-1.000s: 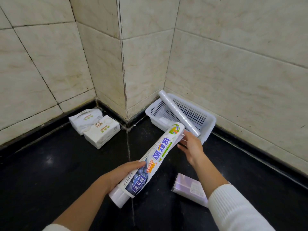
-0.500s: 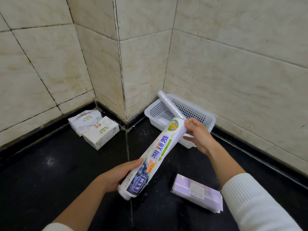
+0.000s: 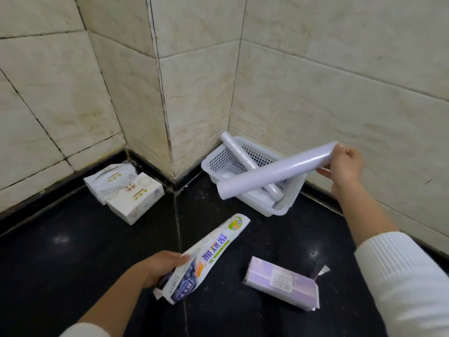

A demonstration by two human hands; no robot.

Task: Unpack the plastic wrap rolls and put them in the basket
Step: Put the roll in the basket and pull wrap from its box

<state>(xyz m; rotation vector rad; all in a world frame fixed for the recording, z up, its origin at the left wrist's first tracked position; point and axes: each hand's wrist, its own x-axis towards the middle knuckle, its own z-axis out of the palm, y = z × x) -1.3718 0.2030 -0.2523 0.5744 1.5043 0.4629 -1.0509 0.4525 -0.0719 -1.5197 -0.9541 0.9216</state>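
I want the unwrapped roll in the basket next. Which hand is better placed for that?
Right. The right hand grips the bare roll by its end, above the basket. The left hand holds only the empty wrapper, nearer the person.

the right hand (image 3: pixel 345 166) grips a bare roll (image 3: pixel 279 170) by its far end above the basket (image 3: pixel 290 199); the left hand (image 3: pixel 158 268) pinches the empty wrapper (image 3: pixel 209 254), its printed length extending beyond the fingertips.
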